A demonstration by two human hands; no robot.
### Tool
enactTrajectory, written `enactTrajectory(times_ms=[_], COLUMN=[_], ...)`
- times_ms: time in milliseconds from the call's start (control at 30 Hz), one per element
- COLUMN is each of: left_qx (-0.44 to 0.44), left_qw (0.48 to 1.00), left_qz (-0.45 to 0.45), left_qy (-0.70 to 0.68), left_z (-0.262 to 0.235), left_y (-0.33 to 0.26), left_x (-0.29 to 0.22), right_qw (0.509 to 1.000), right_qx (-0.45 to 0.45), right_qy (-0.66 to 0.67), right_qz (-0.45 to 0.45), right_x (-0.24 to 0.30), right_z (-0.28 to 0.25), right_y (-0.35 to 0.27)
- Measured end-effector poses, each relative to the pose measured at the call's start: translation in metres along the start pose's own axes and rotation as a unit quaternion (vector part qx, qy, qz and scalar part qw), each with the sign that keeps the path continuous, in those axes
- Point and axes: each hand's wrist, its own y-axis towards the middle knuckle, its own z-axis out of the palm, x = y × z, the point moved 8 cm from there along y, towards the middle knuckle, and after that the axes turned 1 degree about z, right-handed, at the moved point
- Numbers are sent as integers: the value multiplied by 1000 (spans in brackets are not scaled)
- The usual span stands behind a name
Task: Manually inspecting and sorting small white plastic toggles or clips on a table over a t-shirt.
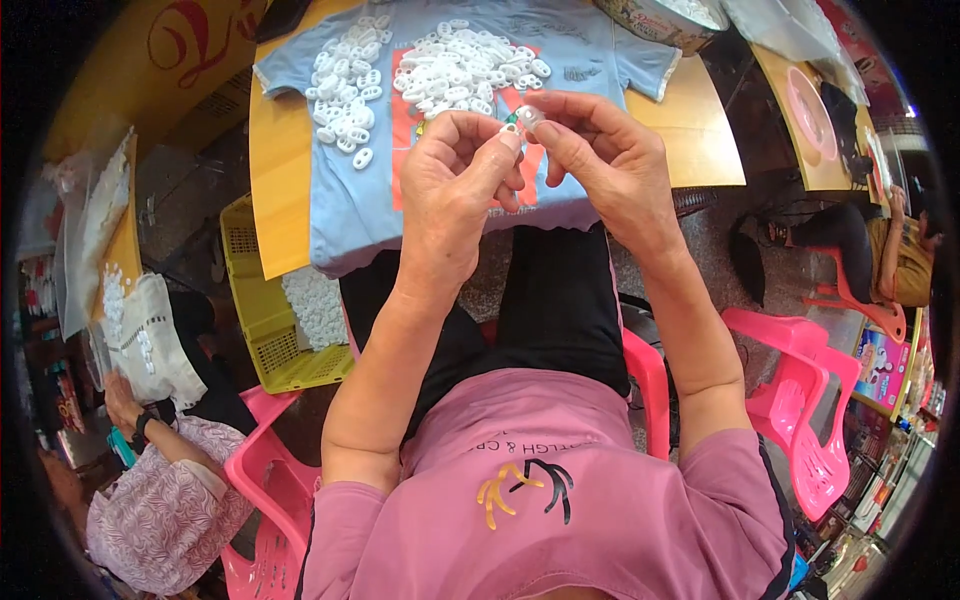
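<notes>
My left hand (452,190) and my right hand (612,165) meet over the near part of the table, both pinched closed. Between my left thumb and fingers is a small white plastic piece (510,128) with a ring-like end. A whitish oval plastic piece (531,116) sits in my right fingertips, touching or very close to the other. A speck of green shows beside them; what it belongs to is unclear. Beyond my hands, a large pile of white oval two-holed pieces (455,70) and a looser pile (350,80) lie on a light blue T-shirt (350,215) spread over the table.
A round tin (655,22) with white pieces stands at the far right of the table (715,130). Below left is a yellow crate (290,375) beside many white pieces (315,300). Pink chairs (800,400) flank me. Other people sit at left (165,510) and far right (905,260).
</notes>
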Motion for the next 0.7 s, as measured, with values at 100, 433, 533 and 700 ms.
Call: enactTrajectory(times_ms=[100,433,533,700], left_qx=[-1,-5,5,1], left_qw=[1000,1000,1000,1000], left_qz=[6,0,1,11], left_qy=[11,22,-10,-16], left_z=[0,0,2,6], left_y=[-1,-2,-2,-5], left_x=[-2,0,1,-6], right_qw=[1000,999,999,999], right_qx=[-2,-6,5,-2], right_qy=[-26,-37,-12,20], right_qz=[-11,-23,-44,-42], right_x=[0,0,1,-2], right_z=[-1,-4,1,2], right_y=[1,0,-1,-2])
